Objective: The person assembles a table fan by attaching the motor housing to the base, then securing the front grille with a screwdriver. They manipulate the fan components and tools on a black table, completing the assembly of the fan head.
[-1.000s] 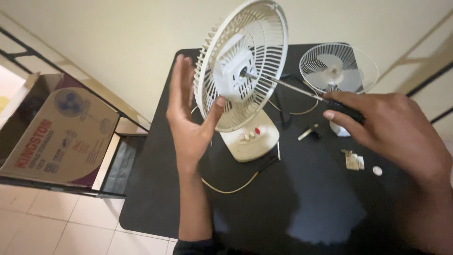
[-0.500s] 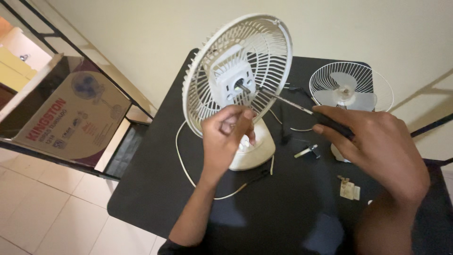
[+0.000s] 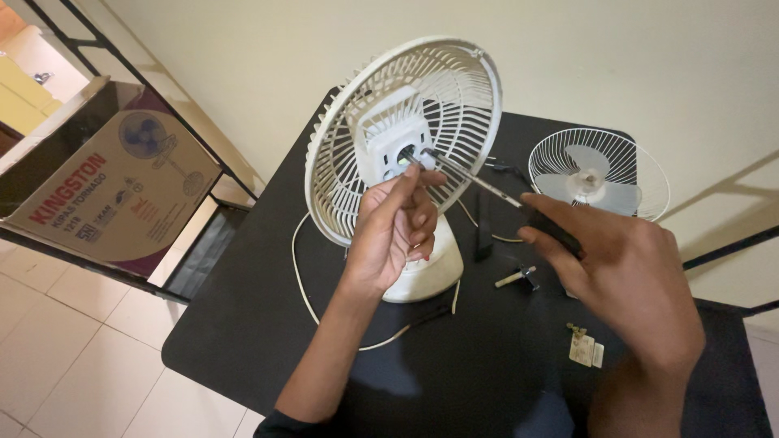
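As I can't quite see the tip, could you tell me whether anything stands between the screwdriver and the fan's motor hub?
Nothing visible does. The right hand holds the screwdriver, whose shaft runs clear to the motor hub inside the rear grille. The left hand has its fingertips right beside the tip, not across it.

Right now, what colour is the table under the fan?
Black. The table shows best in the head view, beneath the white fan.
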